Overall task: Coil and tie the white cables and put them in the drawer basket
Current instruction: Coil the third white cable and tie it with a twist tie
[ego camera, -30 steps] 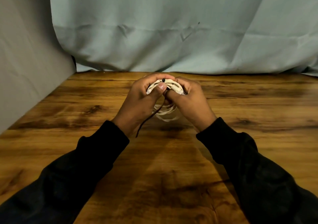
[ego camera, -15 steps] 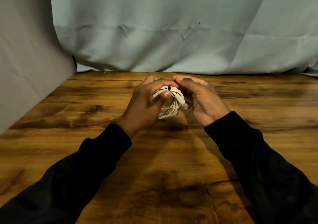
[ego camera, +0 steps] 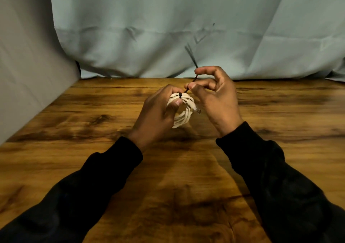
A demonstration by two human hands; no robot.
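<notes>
A coiled white cable is held just above the wooden table at its middle. My left hand grips the coil, thumb pressed on its top. A thin black tie is cinched around the coil, its small head on top of the loops. My right hand pinches the tie's tail between thumb and forefinger, and the tail runs up and away to the right, blurred at its tip. A connector plug pokes out on the coil's right side. No drawer basket is in view.
A pale blue cloth hangs behind the table's far edge. A grey panel stands along the left side. Both of my forearms, in black sleeves, reach in from the bottom.
My right hand has moved up and to the right, drawing the black tie's tail out of the coil. The tail that hung below the hands now points upward. My left hand keeps its grip.
</notes>
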